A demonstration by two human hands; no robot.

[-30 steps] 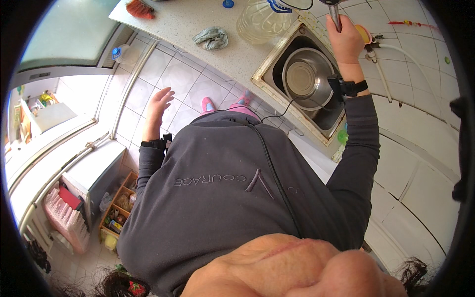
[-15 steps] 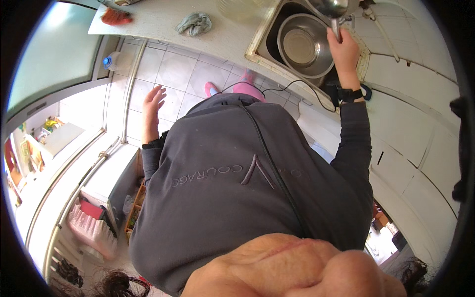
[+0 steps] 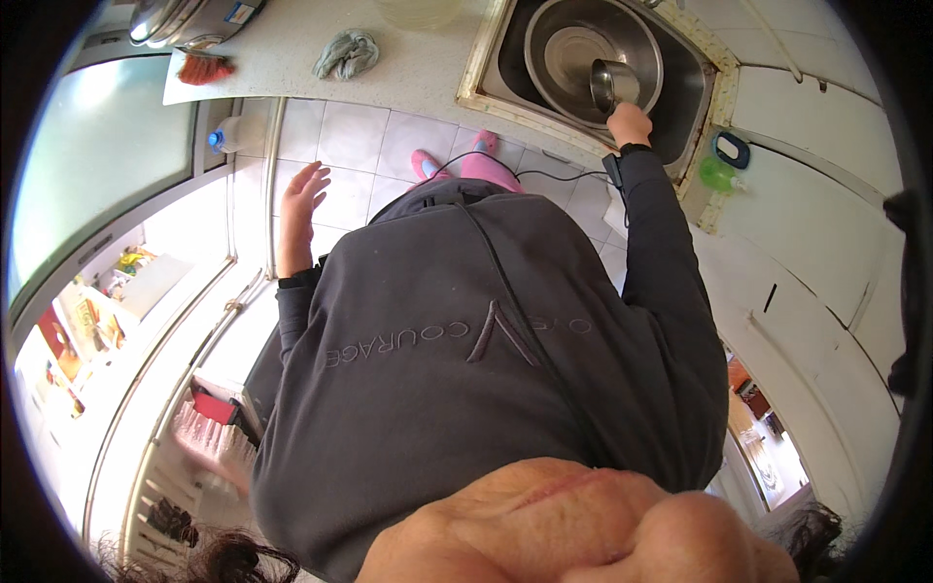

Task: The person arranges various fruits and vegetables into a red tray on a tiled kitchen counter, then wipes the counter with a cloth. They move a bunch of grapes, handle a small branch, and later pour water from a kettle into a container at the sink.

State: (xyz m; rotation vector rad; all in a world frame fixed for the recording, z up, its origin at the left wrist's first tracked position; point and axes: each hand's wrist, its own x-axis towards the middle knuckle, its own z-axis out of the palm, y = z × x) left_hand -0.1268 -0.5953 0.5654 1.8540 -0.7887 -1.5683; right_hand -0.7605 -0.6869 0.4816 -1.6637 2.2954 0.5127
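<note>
My right hand (image 3: 630, 124) is closed round the handle of a shiny metal dipper (image 3: 615, 85). The dipper's cup is tilted above the near right part of a wide steel basin (image 3: 542, 73); whether it touches the basin, I cannot tell. That basin stands inside a sink (image 3: 688, 121) with a worn, stained rim. Off to the left, my left hand (image 3: 303, 209) hangs in the air beside my body, fingers stretched out and holding nothing.
A grey cloth (image 3: 347, 54) and a red-bristled brush (image 3: 204, 68) lie on the counter (image 3: 292, 44), near a metal pot (image 3: 216, 17). Right of the sink sits a green bottle (image 3: 719, 175). A blue-capped bottle (image 3: 233, 134) stands by the door. A black cable (image 3: 549, 174) crosses before me.
My right hand has brought the dipper from the sink's far right side down and left over the basin. The view has shifted, showing more of the sink's right side. My left hand stays beside me.
</note>
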